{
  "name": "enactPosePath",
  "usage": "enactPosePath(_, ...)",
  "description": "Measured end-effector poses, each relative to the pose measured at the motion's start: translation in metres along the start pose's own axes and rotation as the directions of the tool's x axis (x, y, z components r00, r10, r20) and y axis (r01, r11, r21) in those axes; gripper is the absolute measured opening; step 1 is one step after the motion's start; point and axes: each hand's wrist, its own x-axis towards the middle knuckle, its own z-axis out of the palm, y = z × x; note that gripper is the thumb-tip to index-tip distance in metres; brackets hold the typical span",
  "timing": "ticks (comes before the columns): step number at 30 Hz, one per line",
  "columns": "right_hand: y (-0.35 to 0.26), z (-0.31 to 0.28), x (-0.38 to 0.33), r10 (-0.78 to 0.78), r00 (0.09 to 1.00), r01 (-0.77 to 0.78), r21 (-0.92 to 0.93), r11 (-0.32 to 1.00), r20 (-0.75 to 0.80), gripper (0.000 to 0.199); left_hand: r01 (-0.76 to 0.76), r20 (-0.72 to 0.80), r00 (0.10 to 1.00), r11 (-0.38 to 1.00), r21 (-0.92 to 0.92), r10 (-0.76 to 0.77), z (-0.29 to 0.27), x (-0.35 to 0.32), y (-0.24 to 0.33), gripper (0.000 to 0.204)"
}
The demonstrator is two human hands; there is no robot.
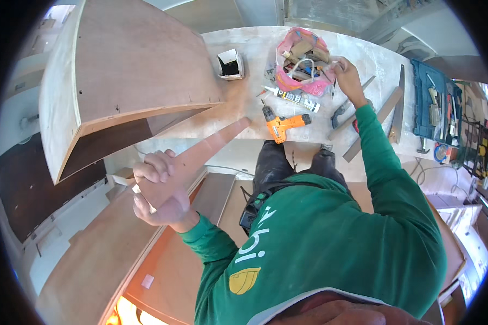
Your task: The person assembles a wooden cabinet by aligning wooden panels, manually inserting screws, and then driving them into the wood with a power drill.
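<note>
Wood is in the left hand (160, 192): a long, thin brown wooden strip (211, 146) held tight at its near end, tip pointing to one o'clock over the pale counter (244, 49). It looks stiff and light, best held near the middle. The right hand (348, 76) pinches something small in the pink plastic bag (301, 62) at twelve. Nearby lies an orange drill (283, 124) and a white glue tube (291, 97) with a dark label.
</note>
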Motion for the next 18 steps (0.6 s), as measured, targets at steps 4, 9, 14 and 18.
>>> enactPosePath(4,-0.035,0.035,0.043,-0.11,0.982,0.158,-0.344,0.926,0.155,0.04,0.036,0.106,0.994,0.998,0.045,-0.041,-0.004,0.034,-0.004,0.037)
enactPosePath(9,0.039,0.081,0.125,-0.09,0.914,0.396,-0.823,0.407,0.396,0.051,0.008,0.14,0.99,1.0,0.025,-0.012,-0.015,0.064,-0.007,0.044)
enactPosePath(14,0.071,0.092,0.15,-0.085,0.965,0.26,-0.877,0.405,0.247,0.053,0.049,0.186,0.981,0.999,-0.016,-0.045,-0.022,0.075,-0.012,0.051)
enactPosePath(18,0.082,0.083,0.151,0.038,0.974,0.158,-0.788,0.596,0.223,0.074,0.043,0.178,0.983,0.999,-0.027,-0.038,-0.021,0.071,-0.013,0.052)
